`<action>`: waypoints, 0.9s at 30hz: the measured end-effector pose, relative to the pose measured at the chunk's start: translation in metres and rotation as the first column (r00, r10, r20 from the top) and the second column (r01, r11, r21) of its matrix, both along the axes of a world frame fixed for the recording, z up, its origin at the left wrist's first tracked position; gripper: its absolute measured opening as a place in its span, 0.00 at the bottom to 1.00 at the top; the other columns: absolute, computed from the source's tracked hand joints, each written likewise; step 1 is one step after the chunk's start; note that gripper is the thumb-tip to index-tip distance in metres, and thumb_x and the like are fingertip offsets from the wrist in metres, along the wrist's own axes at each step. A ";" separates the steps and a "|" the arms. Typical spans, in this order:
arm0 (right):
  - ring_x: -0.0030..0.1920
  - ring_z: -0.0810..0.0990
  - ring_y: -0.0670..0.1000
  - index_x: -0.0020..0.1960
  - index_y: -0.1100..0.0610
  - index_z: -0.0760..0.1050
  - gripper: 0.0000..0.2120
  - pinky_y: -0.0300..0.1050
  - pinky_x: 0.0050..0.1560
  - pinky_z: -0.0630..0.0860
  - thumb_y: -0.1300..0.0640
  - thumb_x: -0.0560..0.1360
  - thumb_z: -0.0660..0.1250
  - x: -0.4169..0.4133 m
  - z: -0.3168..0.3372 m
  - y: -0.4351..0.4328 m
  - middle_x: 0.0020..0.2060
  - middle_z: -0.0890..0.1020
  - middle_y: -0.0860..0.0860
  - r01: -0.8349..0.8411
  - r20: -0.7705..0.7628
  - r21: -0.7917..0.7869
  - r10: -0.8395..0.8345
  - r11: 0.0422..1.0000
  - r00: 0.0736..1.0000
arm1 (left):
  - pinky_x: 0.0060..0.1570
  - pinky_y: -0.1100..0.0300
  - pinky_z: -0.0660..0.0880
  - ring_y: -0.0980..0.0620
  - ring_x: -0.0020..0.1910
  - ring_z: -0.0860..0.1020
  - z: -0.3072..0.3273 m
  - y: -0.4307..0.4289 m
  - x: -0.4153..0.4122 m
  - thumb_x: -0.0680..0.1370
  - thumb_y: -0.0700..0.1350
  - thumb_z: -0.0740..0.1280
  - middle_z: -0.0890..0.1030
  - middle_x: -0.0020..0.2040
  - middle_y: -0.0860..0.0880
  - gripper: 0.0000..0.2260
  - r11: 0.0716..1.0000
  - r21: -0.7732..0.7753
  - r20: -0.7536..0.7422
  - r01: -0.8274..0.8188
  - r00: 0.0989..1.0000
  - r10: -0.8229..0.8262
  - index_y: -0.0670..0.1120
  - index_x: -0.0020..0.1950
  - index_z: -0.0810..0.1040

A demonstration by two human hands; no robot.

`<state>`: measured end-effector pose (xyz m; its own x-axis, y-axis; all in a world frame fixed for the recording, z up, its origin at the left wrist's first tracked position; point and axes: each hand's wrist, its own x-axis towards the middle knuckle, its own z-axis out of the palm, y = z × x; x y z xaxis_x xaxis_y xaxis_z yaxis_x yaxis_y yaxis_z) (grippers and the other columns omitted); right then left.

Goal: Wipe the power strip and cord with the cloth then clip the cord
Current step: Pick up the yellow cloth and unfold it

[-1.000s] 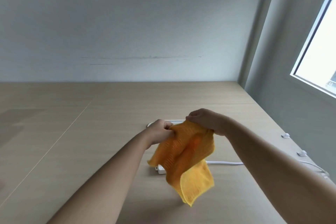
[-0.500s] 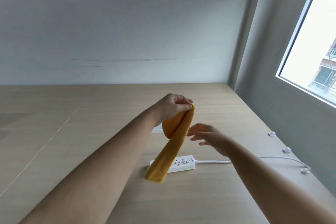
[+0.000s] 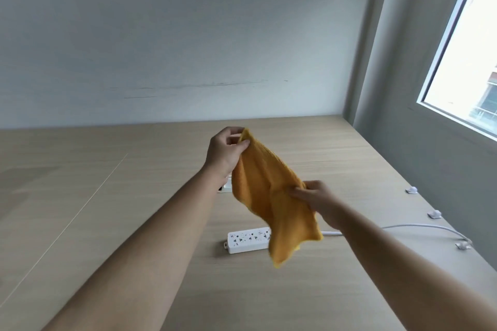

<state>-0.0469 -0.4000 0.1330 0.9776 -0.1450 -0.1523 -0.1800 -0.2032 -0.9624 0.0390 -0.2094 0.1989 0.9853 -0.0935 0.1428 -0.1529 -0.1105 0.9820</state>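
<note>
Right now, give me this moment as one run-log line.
phase: cloth prep | left hand: pinching cloth top | right hand: gripping cloth middle | power strip: on table, unwiped | cord: in one clip

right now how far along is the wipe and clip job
Done: nothing visible yet beyond picking up the cloth. In hand: the left hand pinches its top corner and the right hand grips its side, holding it in the air above the power strip, not touching it. Left: wiping the strip and cord, then clipping; the cord seems to reach only the nearest clip.
</note>
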 end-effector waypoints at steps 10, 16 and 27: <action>0.60 0.74 0.61 0.62 0.48 0.73 0.20 0.65 0.55 0.77 0.49 0.71 0.69 0.000 0.001 -0.018 0.61 0.75 0.56 -0.091 0.136 0.544 0.019 0.834 0.990 | 0.41 0.61 0.82 0.52 0.40 0.81 -0.064 -0.029 -0.042 0.77 0.31 0.63 0.81 0.43 0.48 0.13 0.926 -0.083 -0.379 0.368 0.848 -0.371 0.48 0.47 0.79; 0.56 0.77 0.58 0.67 0.51 0.66 0.29 0.57 0.55 0.79 0.63 0.70 0.71 0.004 -0.012 -0.001 0.58 0.78 0.56 0.153 0.170 0.257 -0.201 0.954 0.965 | 0.46 0.57 0.82 0.47 0.45 0.82 -0.087 -0.060 -0.054 0.77 0.32 0.64 0.83 0.46 0.44 0.11 0.945 -0.087 -0.378 0.317 0.867 -0.325 0.46 0.48 0.81; 0.50 0.76 0.57 0.70 0.46 0.65 0.30 0.46 0.47 0.72 0.66 0.71 0.61 0.022 -0.086 0.009 0.51 0.76 0.54 -0.031 0.009 -0.535 0.042 0.844 0.999 | 0.41 0.63 0.73 0.53 0.45 0.77 -0.154 0.010 -0.027 0.72 0.44 0.70 0.79 0.46 0.51 0.11 0.753 0.565 -0.398 0.338 0.911 -0.111 0.47 0.54 0.79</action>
